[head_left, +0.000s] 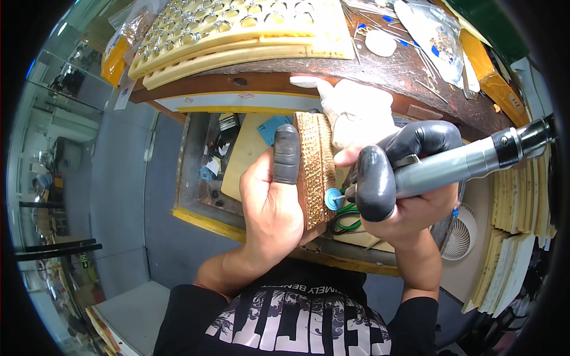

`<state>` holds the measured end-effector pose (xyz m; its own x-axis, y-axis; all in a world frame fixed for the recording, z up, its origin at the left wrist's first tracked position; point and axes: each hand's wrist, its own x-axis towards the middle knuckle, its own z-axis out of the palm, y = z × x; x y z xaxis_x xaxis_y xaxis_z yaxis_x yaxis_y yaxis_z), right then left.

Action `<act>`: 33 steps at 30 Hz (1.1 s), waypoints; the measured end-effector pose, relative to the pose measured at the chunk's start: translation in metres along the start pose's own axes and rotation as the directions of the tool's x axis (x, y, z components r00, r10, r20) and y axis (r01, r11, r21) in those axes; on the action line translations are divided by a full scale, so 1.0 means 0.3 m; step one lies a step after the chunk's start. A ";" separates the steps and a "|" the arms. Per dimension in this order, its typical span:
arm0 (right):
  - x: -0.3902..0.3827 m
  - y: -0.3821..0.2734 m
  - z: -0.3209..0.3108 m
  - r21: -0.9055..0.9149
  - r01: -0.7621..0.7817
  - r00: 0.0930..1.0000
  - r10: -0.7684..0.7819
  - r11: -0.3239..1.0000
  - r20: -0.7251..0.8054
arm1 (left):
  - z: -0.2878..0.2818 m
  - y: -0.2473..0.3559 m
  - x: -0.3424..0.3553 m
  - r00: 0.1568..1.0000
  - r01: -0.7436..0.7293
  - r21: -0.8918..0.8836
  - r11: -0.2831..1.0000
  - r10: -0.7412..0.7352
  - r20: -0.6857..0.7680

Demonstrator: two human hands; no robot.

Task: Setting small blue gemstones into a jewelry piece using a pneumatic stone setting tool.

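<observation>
My left hand [270, 199], a black finger cot on its thumb, grips a wooden block [301, 204] whose face carries rows of gold-coloured textured metal pieces [316, 163]. The block stands on end in front of me. My right hand [412, 210], with black cots on its thumb and a finger, is closed round a grey rotary handpiece [469, 160]. A small blue disc [333, 199] on the handpiece's tip is at the right edge of the gold rows; I cannot tell whether it touches. Just beyond both hands, white glove-like fabric [363, 110] lies at the bench edge.
Cream trays [237, 53] filled with rings cover the far left of the wooden bench [409, 71]. Thin metal rods, a clear bag [433, 41] and a yellow box [493, 71] lie far right. An open drawer [196, 160] sits below my hands. Stacked boards [519, 202] stand at the right.
</observation>
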<state>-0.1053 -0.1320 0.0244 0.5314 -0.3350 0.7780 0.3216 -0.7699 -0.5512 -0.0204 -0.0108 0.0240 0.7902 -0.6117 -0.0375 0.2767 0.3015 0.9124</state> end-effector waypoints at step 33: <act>0.013 -0.010 0.000 -0.048 0.044 0.999 -0.043 0.998 0.013 | -0.041 -0.026 0.002 0.998 -0.028 0.047 0.999 0.025 0.058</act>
<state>-0.1042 -0.1310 0.0292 0.5269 -0.2947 0.7972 0.3063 -0.8091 -0.5015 -0.0153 -0.0045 0.0119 0.7640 -0.6451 0.0087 0.2288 0.2835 0.9313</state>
